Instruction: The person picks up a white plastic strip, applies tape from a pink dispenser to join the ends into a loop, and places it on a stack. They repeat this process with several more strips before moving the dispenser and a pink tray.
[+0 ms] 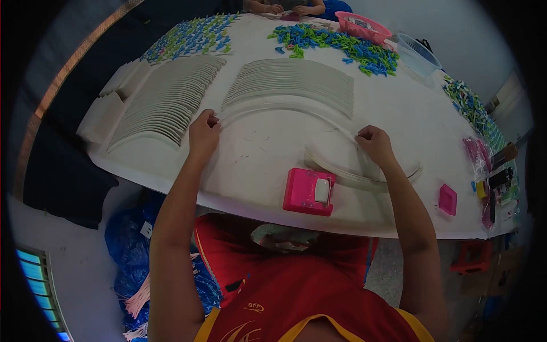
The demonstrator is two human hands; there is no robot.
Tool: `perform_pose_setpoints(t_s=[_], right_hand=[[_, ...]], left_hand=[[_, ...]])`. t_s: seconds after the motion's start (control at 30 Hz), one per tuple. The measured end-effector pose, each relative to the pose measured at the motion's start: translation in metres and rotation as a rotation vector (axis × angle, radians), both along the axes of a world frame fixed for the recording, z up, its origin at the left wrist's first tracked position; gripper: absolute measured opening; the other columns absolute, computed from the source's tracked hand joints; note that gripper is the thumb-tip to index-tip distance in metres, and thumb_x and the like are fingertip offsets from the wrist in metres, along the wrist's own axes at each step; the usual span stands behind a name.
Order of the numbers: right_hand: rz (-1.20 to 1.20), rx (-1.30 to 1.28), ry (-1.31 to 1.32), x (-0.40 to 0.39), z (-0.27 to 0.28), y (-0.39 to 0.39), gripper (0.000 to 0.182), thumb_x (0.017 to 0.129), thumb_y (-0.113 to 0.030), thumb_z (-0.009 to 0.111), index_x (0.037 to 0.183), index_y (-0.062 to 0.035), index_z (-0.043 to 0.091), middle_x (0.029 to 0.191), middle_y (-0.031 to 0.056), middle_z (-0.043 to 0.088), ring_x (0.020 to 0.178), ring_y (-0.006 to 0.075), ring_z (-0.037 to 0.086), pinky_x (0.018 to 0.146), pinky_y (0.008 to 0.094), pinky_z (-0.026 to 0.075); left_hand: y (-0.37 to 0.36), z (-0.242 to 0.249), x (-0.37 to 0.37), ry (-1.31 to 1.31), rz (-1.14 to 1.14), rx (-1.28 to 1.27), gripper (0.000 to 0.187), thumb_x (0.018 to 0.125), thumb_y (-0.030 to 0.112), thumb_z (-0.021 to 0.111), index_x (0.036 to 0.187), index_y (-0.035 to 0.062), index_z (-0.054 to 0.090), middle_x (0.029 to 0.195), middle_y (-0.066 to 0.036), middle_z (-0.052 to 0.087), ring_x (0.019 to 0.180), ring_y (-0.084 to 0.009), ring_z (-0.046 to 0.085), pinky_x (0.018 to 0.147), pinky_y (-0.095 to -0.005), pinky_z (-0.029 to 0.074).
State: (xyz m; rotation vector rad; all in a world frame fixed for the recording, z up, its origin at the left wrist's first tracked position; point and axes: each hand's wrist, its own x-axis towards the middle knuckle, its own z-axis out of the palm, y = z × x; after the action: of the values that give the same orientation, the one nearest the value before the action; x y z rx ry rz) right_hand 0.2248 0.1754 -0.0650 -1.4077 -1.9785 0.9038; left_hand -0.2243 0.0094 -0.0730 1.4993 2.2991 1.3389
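Note:
A thin white curved strip (276, 106) arches across the table between my two hands. My left hand (204, 135) is closed at its left end, fingers pinched together. At the right end, the fingers of my right hand (375, 143) pinch the strip. Just beyond it lies a row of similar curved strips (288, 82), laid close together. Another long row of strips (171, 100) stands to the left of my left hand. Loose curved strips (347, 175) lie under my right forearm. Nearer to me sits a bright pink box (299, 191) with a white piece on top.
Blue and green clips (336, 45) are heaped at the back, with more clips (194, 35) spread at back left. A pink basket (364, 31) and a clear basket (419, 54) stand behind. A small pink tray (448, 199) lies right. Another person's hands (288, 9) are opposite.

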Motion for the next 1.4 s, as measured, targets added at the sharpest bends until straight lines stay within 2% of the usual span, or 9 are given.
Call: perform_pose_setpoints(t_s=[0.03,0.1,0.23,0.47,0.53,0.93,1.07,1.13,1.4], right_hand=[[-0.025,0.089,-0.105,0.0,0.001,-0.001,0.019,0.085,-0.016,0.074,0.093,0.001,0.072,0.083,0.0113,0.072,0.076,0.02,0.067,0.071,0.0337,0.054],[-0.034,0.119,-0.105,-0.002,-0.004,0.006,0.019,0.084,-0.015,0.074,0.094,-0.0001,0.072,0.085,0.0123,0.071,0.077,0.0212,0.067,0.073,0.0344,0.054],[-0.045,0.233,-0.108,-0.013,-0.014,0.02,0.019,0.083,-0.016,0.073,0.096,-0.0018,0.073,0.089,0.0125,0.071,0.08,0.0242,0.067,0.077,0.0357,0.054],[-0.028,0.209,-0.035,-0.018,-0.023,0.033,0.019,0.083,-0.016,0.073,0.096,-0.0024,0.073,0.09,0.0117,0.071,0.081,0.0241,0.067,0.078,0.0355,0.053],[-0.012,0.236,-0.037,-0.019,-0.021,0.033,0.018,0.085,-0.014,0.075,0.098,-0.0011,0.071,0.081,0.0055,0.068,0.074,0.0141,0.061,0.072,0.0299,0.05],[-0.082,0.145,-0.071,-0.024,-0.018,0.037,0.022,0.087,-0.019,0.075,0.099,-0.0003,0.072,0.082,0.0062,0.071,0.074,0.0135,0.063,0.071,0.0295,0.051],[-0.093,0.116,-0.061,-0.026,-0.017,0.037,0.023,0.087,-0.02,0.075,0.099,-0.0002,0.072,0.082,0.0061,0.072,0.074,0.0137,0.064,0.072,0.0295,0.051],[-0.119,0.058,-0.057,-0.026,-0.017,0.038,0.024,0.085,-0.023,0.075,0.1,-0.0036,0.075,0.087,0.0081,0.075,0.079,0.0195,0.069,0.076,0.0334,0.053],[-0.132,0.076,-0.032,-0.026,-0.023,0.042,0.025,0.085,-0.023,0.075,0.099,-0.0034,0.075,0.085,0.0084,0.074,0.077,0.019,0.068,0.075,0.0333,0.053]], left_hand=[[0.005,-0.002,-0.002,0.0,-0.003,-0.001,0.034,0.087,0.004,0.067,0.12,-0.002,0.064,0.099,-0.012,0.074,0.087,-0.0236,0.071,0.082,-0.033,0.054],[0.017,-0.008,-0.008,0.06,0.029,0.009,0.036,0.084,0.006,0.069,0.12,-0.0001,0.065,0.099,-0.014,0.074,0.087,-0.0261,0.07,0.081,-0.0358,0.054],[0.036,-0.013,-0.013,0.05,0.036,0.025,0.037,0.084,0.009,0.071,0.119,0.0003,0.066,0.098,-0.012,0.074,0.086,-0.0247,0.071,0.079,-0.0359,0.054],[0.045,-0.018,-0.019,-0.003,0.117,0.005,0.039,0.082,0.013,0.074,0.119,0.0019,0.068,0.099,-0.008,0.076,0.086,-0.0206,0.071,0.08,-0.0335,0.055],[0.045,-0.017,-0.018,-0.019,0.113,0.007,0.04,0.081,0.013,0.074,0.119,0.0019,0.069,0.099,-0.008,0.076,0.087,-0.0203,0.071,0.08,-0.0333,0.055],[0.048,-0.016,-0.018,-0.042,0.217,-0.008,0.043,0.08,0.015,0.076,0.12,0.0018,0.069,0.099,-0.01,0.076,0.089,-0.0217,0.072,0.081,-0.0334,0.055],[0.05,-0.016,-0.019,0.003,0.249,-0.04,0.042,0.08,0.017,0.075,0.119,0.0025,0.069,0.098,-0.009,0.076,0.091,-0.0243,0.072,0.082,-0.0363,0.055],[0.05,-0.014,-0.018,0.02,0.259,-0.047,0.041,0.08,0.018,0.074,0.118,0.0028,0.069,0.098,-0.008,0.077,0.091,-0.0249,0.072,0.082,-0.0374,0.055],[0.054,-0.018,-0.021,0.051,0.29,-0.055,0.041,0.081,0.02,0.072,0.119,0.0067,0.07,0.097,-0.007,0.077,0.092,-0.0253,0.073,0.082,-0.0379,0.056]])
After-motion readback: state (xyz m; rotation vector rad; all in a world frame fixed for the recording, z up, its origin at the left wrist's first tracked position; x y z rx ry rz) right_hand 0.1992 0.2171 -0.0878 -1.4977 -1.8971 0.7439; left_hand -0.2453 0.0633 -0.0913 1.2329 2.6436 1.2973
